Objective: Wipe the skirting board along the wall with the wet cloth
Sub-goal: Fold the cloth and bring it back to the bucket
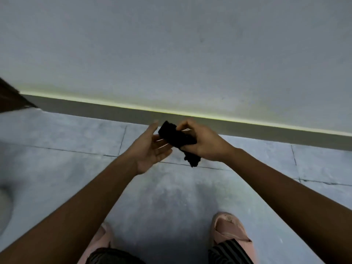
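Observation:
A grey skirting board (106, 112) runs along the foot of the pale wall, slanting from upper left to lower right, with a bright yellowish line on its top edge. My right hand (203, 141) is closed around a black cloth (176, 137), which is bunched up, one end hanging down below the fist. My left hand (152, 149) is held palm up beside it, fingers spread, its fingertips at or under the cloth's left end. Both hands hover above the floor, just in front of the skirting board.
The floor is grey tile (76, 134) with dark joints. My two feet in pink slippers (228, 231) stand near the bottom edge. A dark brown piece of furniture or door (9, 96) juts in at the left. A pale rounded object (4, 204) sits at far left.

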Motion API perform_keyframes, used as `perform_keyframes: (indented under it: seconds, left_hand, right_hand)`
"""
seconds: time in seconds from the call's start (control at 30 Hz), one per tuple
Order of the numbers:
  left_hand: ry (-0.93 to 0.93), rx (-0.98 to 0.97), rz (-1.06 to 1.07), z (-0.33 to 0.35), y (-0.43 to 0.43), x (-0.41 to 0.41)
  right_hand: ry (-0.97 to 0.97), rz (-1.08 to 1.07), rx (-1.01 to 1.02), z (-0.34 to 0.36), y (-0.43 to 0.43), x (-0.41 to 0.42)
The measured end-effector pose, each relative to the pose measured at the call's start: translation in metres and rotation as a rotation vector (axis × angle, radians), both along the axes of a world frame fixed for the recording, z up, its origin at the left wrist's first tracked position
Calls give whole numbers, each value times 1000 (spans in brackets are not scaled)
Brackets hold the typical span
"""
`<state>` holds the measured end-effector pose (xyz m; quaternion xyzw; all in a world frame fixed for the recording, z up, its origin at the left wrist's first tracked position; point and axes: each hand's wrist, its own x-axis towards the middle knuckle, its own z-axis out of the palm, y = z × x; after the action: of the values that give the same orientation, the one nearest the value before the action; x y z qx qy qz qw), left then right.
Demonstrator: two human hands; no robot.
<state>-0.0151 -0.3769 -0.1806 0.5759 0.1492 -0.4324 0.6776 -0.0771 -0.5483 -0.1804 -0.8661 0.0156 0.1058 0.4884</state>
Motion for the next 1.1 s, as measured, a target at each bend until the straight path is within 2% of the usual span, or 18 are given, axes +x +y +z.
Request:
perform_keyframes:
  seconds: [0.2,0.37,0.47,0.57,0.67,0.73,0.8,0.87,0.9,1.0,1.1]
  left_hand:
    - [-227,-35,-57,136,53,15]
    - [-402,-21,47,252,128,-3]
    - [-456,-53,110,301,178,-28]
    - [-475,-54,217,325,221,-54]
    - [-600,22,329,319,265,-67]
    - [-730,143,384,299,293,-72]
    - [-856,364,394,272,322,-78]
    - [-929,538,357,248,345,-83]
    - [-939,552,334,240,356,-84]
    - [-846,460,293,227,384,-81]
    - [-707,370,298,218,399,-75]
  right_hand:
    - [-246,275,-153,146,48,29]
    - [-216,289,39,271,109,35]
    - [-176,277,26,311,154,32]
    - [81,263,110,312,199,22]
    - [238,233,420,285,249,9]
    - [263,119,701,262,281,0]
    - [258,-53,850,237,317,-10]
    - [220,-160,838,212,346,-17]
    - [208,-183,828,204,359,-18]
    - [204,-242,821,197,387,-17]
    - [198,-277,732,203,401,-10]
